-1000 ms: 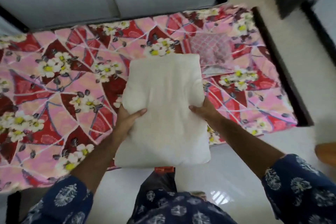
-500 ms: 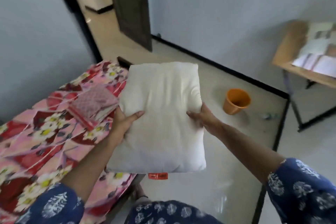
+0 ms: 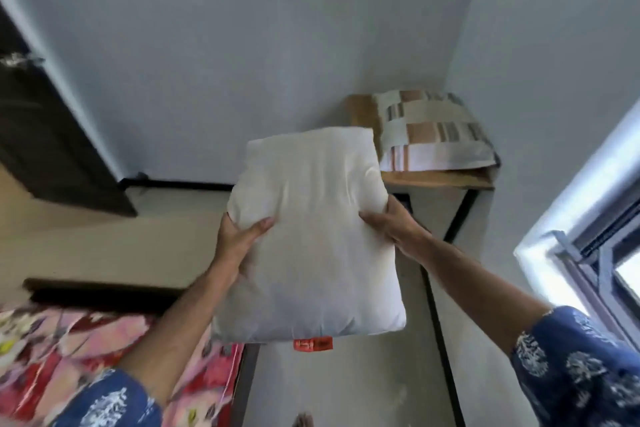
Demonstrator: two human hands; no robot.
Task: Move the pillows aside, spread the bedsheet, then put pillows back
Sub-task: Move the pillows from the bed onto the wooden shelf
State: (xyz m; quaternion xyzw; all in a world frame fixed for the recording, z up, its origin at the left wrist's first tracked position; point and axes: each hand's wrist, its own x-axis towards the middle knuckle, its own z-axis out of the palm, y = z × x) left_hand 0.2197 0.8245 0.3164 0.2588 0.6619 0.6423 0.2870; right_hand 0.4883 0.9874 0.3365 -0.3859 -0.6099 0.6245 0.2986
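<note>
I hold a plain white pillow with an orange tag at its near edge out in front of me above the floor. My left hand grips its left side, thumb on top. My right hand grips its right side. Just beyond it, a second pillow in a striped brown and beige patchwork cover lies on a wooden table in the room's corner. The pink and red floral bedsheet covers the bed at the bottom left, behind my left arm.
A dark door stands at the left. A window with a grey frame is at the right. The bed's dark frame edges the sheet. Bare floor lies between the bed and the table.
I have turned right, away from the bed, carrying the white pillow in both hands. The corner table with the striped pillow now lies straight ahead; the orange bucket has left the view.
</note>
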